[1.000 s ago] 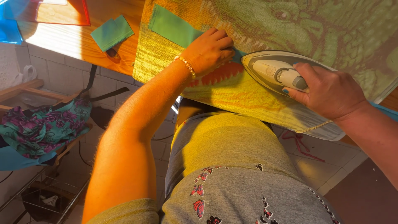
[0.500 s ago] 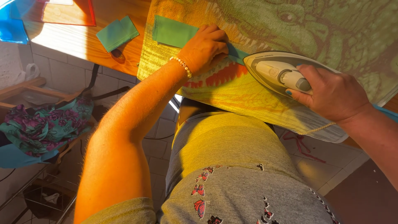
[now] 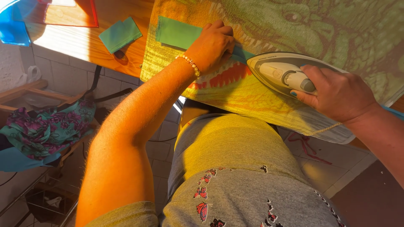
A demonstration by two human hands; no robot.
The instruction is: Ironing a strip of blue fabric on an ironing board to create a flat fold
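A wooden table point(image 3: 84, 46) is seen from above, lit by warm sunlight along its near edge. Most of it is covered by a large printed towel point(image 3: 261, 96) in yellow and green with a red-and-white toothed pattern; its near edge hangs over the table's front. Below the table a white tiled wall point(image 3: 63, 77) is seen, and pale floor tiles point(image 3: 320, 168) lie to the right.

On the towel a green strip of cloth point(image 3: 179, 33) is laid flat, and its right end is pressed down by the left hand point(image 3: 212, 44), whose fingers are curled onto it; a beaded bracelet point(image 3: 189, 64) is worn at the wrist. Just to the right, a white iron point(image 3: 286, 75) is set sole-down on the towel, and its handle is gripped firmly by the right hand point(image 3: 336, 94).

A second folded green cloth point(image 3: 120, 34) is placed on the bare wood, apart from the towel. At the far left corner a translucent red and blue plastic piece point(image 3: 46, 12) is seen. Lower left, a wooden rack point(image 3: 25, 90) is filled with floral teal fabric point(image 3: 42, 130).
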